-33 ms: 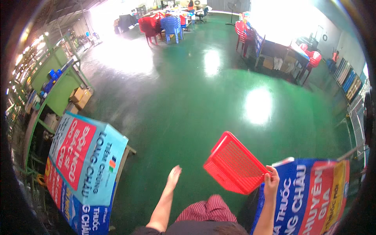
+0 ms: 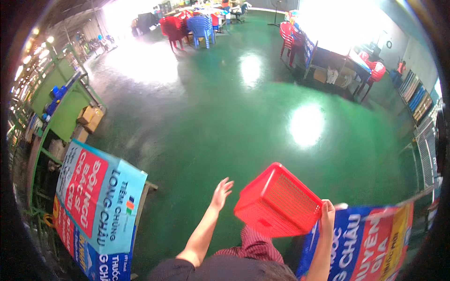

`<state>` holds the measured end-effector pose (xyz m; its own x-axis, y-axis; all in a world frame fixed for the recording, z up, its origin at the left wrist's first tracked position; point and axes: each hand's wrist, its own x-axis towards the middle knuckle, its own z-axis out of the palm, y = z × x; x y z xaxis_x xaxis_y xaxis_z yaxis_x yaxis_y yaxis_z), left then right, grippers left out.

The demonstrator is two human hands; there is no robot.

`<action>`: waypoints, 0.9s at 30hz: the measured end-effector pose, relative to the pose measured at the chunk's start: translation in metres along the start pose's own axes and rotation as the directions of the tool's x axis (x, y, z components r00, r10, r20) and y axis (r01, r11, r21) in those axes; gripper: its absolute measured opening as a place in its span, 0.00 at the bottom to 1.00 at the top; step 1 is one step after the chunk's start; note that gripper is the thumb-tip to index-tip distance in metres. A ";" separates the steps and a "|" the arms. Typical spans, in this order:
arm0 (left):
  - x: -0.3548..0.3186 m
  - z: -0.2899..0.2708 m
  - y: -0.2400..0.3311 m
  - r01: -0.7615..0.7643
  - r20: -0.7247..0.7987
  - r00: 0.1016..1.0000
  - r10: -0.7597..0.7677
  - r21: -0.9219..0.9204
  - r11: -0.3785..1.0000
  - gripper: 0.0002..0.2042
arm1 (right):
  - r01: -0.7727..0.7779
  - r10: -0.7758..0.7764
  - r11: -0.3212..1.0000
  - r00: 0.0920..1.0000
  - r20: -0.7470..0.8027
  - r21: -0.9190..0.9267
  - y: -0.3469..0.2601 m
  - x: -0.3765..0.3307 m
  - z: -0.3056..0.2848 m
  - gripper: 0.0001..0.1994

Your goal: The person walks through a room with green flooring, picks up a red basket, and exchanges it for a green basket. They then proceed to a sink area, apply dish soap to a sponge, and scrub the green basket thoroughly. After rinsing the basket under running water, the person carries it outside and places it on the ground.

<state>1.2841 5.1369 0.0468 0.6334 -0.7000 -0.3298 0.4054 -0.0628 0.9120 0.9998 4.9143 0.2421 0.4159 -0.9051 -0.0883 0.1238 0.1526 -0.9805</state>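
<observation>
My right hand [image 2: 327, 210] grips a red plastic basket [image 2: 277, 202] by its right-hand corner. The basket has perforated sides and hangs tilted in front of my body, over the green floor. To its left, my left hand [image 2: 221, 193] reaches forward with the fingers spread. It touches nothing, and a gap separates it from the basket. Nothing inside the basket can be made out.
A printed panel table [image 2: 123, 206] stands at my left, and a blue and red printed panel [image 2: 361, 241] at my right. Farther off are a green shelf [image 2: 65, 119] with cardboard boxes [image 2: 91, 118], stacked blue chairs [image 2: 201, 29] and red chairs [image 2: 172, 29].
My left hand has risen and moved right, closer to the basket, its fingers spreading. The basket has turned in my right hand and shifted slightly left.
</observation>
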 end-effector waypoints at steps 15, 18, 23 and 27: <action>0.960 0.040 0.462 0.019 0.213 0.957 0.197 -0.723 0.691 0.42 | 0.434 -0.542 0.839 0.626 0.561 0.327 -0.037 1.033 0.550 0.13; 1.194 0.054 0.561 0.331 0.249 0.943 -0.219 -0.697 0.635 0.34 | 0.335 -0.445 0.884 0.819 0.363 0.327 -0.016 1.219 0.584 0.12; 1.569 0.085 0.676 -0.013 -0.063 0.998 -0.019 -0.465 0.885 0.25 | 0.189 -0.188 0.849 0.981 -0.051 0.493 -0.044 1.564 0.712 0.25; 1.810 0.018 0.763 -0.117 -0.189 0.982 0.029 -0.474 0.873 0.21 | -0.395 0.248 0.872 0.867 0.433 0.291 0.017 1.873 0.857 0.22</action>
<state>2.7282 3.8089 0.1501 0.7581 -0.5547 -0.3429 0.5919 0.3647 0.7187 2.5535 3.5616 0.2105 0.7810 -0.5748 -0.2440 0.2057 0.6057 -0.7686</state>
